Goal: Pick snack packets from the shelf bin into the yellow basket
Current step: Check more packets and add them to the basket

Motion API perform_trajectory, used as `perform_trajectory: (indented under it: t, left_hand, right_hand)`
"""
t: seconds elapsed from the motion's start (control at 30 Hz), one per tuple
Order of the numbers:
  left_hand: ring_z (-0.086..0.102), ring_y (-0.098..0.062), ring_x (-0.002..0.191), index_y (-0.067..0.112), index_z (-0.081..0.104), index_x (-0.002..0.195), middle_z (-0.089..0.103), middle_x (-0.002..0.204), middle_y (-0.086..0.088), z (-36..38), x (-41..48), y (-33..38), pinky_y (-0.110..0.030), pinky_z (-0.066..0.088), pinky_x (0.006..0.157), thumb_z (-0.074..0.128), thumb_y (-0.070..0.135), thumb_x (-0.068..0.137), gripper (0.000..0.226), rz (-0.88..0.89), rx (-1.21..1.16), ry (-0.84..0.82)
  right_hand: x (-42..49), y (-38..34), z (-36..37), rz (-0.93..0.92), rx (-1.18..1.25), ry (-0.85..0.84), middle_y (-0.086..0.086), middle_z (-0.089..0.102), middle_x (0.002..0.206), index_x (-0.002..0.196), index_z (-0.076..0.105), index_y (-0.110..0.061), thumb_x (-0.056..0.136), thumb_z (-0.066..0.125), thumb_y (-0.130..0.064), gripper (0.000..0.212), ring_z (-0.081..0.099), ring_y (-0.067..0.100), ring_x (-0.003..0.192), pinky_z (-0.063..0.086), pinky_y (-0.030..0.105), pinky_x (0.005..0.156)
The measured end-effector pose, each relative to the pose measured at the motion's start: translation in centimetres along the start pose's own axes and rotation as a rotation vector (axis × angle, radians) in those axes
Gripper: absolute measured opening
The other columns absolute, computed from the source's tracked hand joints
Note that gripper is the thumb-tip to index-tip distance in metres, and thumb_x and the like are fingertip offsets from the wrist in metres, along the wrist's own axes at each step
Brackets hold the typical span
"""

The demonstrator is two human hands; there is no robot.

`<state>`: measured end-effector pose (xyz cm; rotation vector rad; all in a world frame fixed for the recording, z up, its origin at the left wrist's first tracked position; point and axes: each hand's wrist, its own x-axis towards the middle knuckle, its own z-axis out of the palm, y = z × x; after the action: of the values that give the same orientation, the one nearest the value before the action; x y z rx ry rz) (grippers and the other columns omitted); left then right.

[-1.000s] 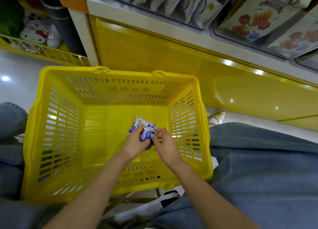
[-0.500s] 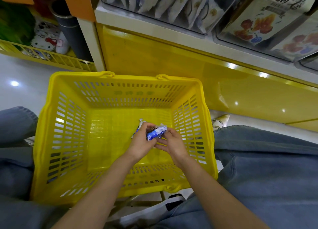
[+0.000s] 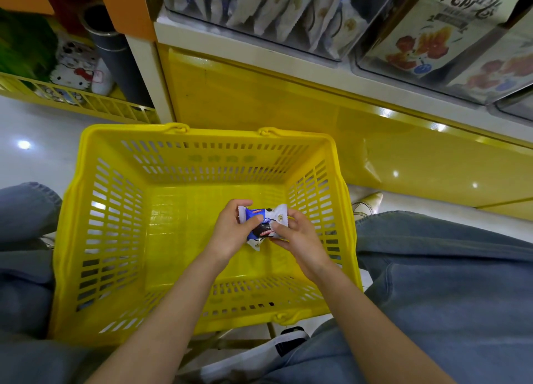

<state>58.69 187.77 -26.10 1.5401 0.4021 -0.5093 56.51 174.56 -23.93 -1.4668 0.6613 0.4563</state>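
Observation:
The yellow basket (image 3: 95, 228) stands on the floor between my knees, below the shelf. Both hands are inside it, over the right part of its floor. My left hand (image 3: 230, 231) and my right hand (image 3: 300, 239) together pinch small blue-and-white snack packets (image 3: 265, 222); at least two packets are in the bundle, one partly hidden beneath. The clear shelf bin (image 3: 259, 40) above the basket holds several upright white snack packets (image 3: 294, 6).
A second clear bin (image 3: 447, 52) with larger printed bags sits on the shelf to the right. The yellow shelf base (image 3: 288, 101) is right behind the basket. A low yellow wire rack (image 3: 72, 101) with goods is at left. My jeans-clad legs flank the basket.
Both hands have stayed in the basket, handling the packets. The packets have turned and now show their printed faces; the view has dropped lower and shifted slightly.

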Motion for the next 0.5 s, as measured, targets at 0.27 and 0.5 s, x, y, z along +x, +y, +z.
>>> perform_trajectory:
  t: [0.27,0.5]
  left_hand:
    - [0.064,-0.014,0.081,0.014,0.054,0.108,0.064,0.095,-0.007,-0.5,-0.1,1.4,-0.017,0.053,0.061,0.065,0.007,0.084,0.027,0.007,-0.109,-0.061]
    - [0.065,-0.004,0.074,0.007,0.061,0.097,0.068,0.088,-0.004,-0.4,-0.5,3.0,-0.016,0.053,0.066,0.062,0.007,0.086,0.011,0.092,-0.148,-0.061]
  right_hand:
    - [-0.2,-0.9,-0.2,-0.134,-0.151,0.094,0.028,0.064,0.084,0.076,0.047,-0.007,0.093,0.053,-0.013,0.019,0.064,0.015,0.059,0.052,0.031,0.062]
    - [-0.8,-0.9,-0.5,-0.043,0.159,0.028,0.019,0.061,0.104,0.097,0.045,-0.005,0.095,0.047,-0.011,0.006,0.064,0.024,0.088,0.056,0.031,0.074]
